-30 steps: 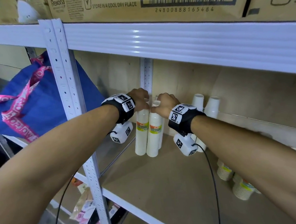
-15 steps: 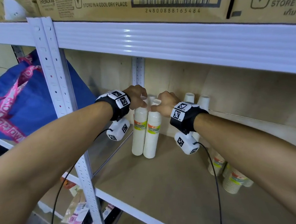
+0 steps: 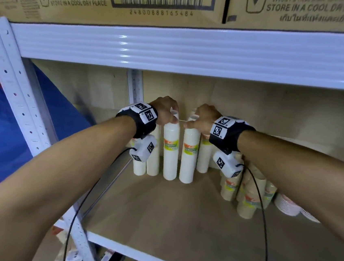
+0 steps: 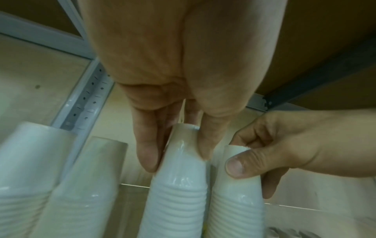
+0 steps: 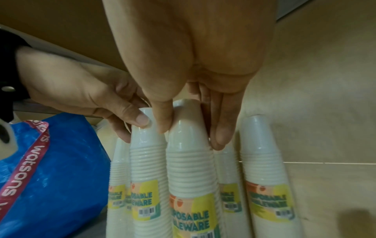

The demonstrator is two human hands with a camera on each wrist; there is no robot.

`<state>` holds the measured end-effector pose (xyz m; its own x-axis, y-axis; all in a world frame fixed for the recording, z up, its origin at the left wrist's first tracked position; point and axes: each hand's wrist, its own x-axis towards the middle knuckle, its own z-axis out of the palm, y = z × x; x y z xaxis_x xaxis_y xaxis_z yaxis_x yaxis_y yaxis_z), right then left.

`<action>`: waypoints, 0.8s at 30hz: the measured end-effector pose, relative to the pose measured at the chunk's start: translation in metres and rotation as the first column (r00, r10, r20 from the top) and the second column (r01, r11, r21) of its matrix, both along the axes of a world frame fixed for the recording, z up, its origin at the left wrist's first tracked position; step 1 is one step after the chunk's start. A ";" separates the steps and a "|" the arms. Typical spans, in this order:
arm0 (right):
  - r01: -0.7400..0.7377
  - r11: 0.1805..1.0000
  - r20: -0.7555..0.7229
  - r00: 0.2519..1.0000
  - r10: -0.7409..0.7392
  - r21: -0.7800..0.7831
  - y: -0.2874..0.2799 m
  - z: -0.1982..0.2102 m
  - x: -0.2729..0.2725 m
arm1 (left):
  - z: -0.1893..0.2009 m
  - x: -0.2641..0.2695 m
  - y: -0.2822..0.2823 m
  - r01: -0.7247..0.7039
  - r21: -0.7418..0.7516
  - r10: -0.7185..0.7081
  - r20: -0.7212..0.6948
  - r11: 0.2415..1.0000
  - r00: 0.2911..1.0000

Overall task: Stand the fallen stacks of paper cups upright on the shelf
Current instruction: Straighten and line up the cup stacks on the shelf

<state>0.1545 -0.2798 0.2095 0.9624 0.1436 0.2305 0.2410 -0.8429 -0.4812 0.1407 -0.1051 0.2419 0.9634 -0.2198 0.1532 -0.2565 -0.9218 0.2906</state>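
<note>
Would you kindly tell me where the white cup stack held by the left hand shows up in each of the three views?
Head: the cup stack stands upright at centre, its top gripped by the left hand.
Left wrist: the same stack at lower centre, pinched below the fingers.
Right wrist: the stack left of centre.
Shared landmark: the neighbouring stack held by the right hand stands right beside it.

bare shelf board (image 3: 175, 215) in front, cup stacks (image 3: 248, 194) right
</note>
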 end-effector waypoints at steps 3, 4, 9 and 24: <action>0.032 0.999 -0.006 0.999 -0.032 0.004 -0.015 0.002 0.001 | -0.004 0.009 -0.015 0.028 -0.015 -0.028 -0.005 0.999 1.000; 0.042 0.999 -0.012 0.999 -0.042 0.011 -0.020 0.002 0.000 | -0.005 0.012 -0.020 0.040 -0.017 -0.040 -0.008 0.999 0.999; 0.097 0.994 -0.002 0.995 -0.097 -0.044 -0.037 0.000 0.006 | -0.010 0.022 -0.040 0.074 -0.018 -0.074 0.013 0.997 0.997; 0.163 0.982 -0.036 0.985 -0.167 -0.091 -0.052 -0.013 0.025 | -0.021 0.046 -0.064 0.139 -0.021 -0.139 -0.014 0.990 0.990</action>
<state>0.1800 -0.3322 0.1970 0.9834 -0.0004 0.1816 0.0755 -0.9085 -0.4109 0.1872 -0.1689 0.2205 0.9259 -0.3490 0.1446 -0.3774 -0.8715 0.3131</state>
